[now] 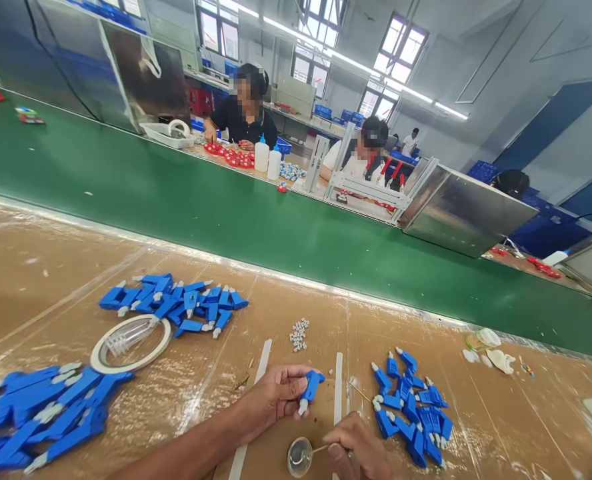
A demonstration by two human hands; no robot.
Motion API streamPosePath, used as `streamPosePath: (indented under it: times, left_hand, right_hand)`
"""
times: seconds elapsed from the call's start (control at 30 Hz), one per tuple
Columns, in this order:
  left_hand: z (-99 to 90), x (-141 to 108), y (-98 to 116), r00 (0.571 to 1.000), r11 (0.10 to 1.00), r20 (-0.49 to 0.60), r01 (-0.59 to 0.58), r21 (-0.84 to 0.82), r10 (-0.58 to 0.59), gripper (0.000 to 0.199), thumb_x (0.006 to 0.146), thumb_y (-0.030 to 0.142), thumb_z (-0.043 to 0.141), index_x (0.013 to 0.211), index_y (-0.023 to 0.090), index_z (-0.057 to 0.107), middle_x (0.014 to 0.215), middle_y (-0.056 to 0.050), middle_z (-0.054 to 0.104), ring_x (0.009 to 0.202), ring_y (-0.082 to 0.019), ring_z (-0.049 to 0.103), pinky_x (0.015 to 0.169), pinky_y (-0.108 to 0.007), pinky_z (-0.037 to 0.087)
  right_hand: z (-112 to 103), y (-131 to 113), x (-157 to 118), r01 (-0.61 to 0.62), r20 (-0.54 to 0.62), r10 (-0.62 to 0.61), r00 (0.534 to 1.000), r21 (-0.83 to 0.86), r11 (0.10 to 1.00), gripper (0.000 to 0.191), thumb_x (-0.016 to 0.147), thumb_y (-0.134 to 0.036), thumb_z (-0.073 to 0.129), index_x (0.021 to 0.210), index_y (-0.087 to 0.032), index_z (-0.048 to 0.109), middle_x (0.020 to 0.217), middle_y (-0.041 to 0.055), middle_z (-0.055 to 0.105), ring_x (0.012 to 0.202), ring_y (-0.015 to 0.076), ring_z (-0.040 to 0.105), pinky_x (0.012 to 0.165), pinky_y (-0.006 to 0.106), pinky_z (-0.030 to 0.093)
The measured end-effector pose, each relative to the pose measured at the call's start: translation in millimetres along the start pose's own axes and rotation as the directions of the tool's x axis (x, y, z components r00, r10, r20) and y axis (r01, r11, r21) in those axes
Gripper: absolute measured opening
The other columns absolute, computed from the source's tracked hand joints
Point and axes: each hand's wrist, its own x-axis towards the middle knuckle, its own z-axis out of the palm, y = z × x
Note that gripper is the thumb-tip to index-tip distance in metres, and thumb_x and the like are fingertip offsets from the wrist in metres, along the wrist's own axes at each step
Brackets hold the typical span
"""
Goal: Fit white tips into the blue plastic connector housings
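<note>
My left hand [276,395] is closed on a small blue plastic part [313,385] with a pale grey tip, pinched between thumb and fingers. To its right and nearer me, my right hand [355,441] is closed around a thin stick [321,449]. The stick's far end reaches a small round clear dish [300,458], whose contents I cannot make out. Beyond my left hand lies a little heap of tiny grey pieces [299,333]. More blue parts [411,407] are piled right of my right hand.
Blue parts lie in a pile [176,300] and a larger pile [51,413] on the left, near a tape roll [97,357]. White tape strips [338,387] mark the cardboard-covered table. A green conveyor belt [256,223] crosses beyond; people work across it. A jar [488,338] stands far right.
</note>
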Motion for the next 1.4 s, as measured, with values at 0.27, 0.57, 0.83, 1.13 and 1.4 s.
streamPosePath:
  times: [0.27,0.57,0.83,1.13,1.4]
  left_hand:
    - [2.1,-5,0,1.0,1.0,0.002,0.001,-0.019,-0.001,0.056,0.051,0.048,0.093,0.09,0.011,0.077,0.065,-0.002,0.064,0.053,-0.009,0.058,0.05,-0.018,0.039]
    - [7.9,-8,2,1.0,0.998,0.019,-0.001,-0.066,0.003,0.051,0.052,0.044,0.094,0.086,0.011,0.077,0.067,-0.001,0.063,0.054,-0.007,0.056,0.051,-0.017,0.04]
    - [1.9,-1,-5,0.999,0.996,0.006,-0.042,-0.077,0.042,0.045,0.058,0.043,0.091,0.087,0.011,0.077,0.067,-0.003,0.065,0.053,-0.008,0.058,0.05,-0.017,0.041]
    - [4.8,-3,-1,0.999,0.997,0.01,-0.037,-0.073,0.038,0.053,0.052,0.047,0.093,0.086,0.01,0.078,0.065,-0.003,0.064,0.052,-0.008,0.058,0.05,-0.017,0.041]
    - [2.2,-1,0,0.999,0.99,-0.002,-0.036,-0.133,0.036,0.045,0.06,0.041,0.091,0.09,0.011,0.077,0.068,-0.005,0.068,0.051,-0.008,0.059,0.049,-0.017,0.04]
  right_hand:
    - [2,6,-4,0.118,0.09,-0.093,0.992,-0.334,0.935,0.033,0.104,-0.034,0.038,0.118,-0.021,0.066,0.074,0.004,0.061,0.061,0.0188,0.061,0.052,0.027,0.047]
    - [-46,15,62,-0.124,0.151,0.252,0.956,-0.571,0.811,0.017,0.094,-0.016,0.054,0.089,-0.02,0.07,0.08,0.0055,0.072,0.075,0.0225,0.068,0.067,0.03,0.049]
    - [-20,23,78,0.0,0.358,0.258,0.897,-0.585,0.811,0.026,0.092,-0.007,0.052,0.083,-0.02,0.073,0.084,0.006,0.07,0.078,0.0201,0.066,0.066,0.026,0.043]
    - [-19,19,99,-0.072,0.43,0.333,0.839,-0.52,0.851,0.017,0.08,-0.003,0.055,0.075,-0.016,0.065,0.081,0.0084,0.065,0.073,0.0212,0.058,0.064,0.03,0.037]
    - [-16,23,95,-0.495,0.399,0.471,0.787,-0.048,0.868,0.02,0.081,-0.039,0.059,0.078,-0.019,0.059,0.061,-0.0025,0.059,0.054,0.0156,0.062,0.052,0.026,0.051]
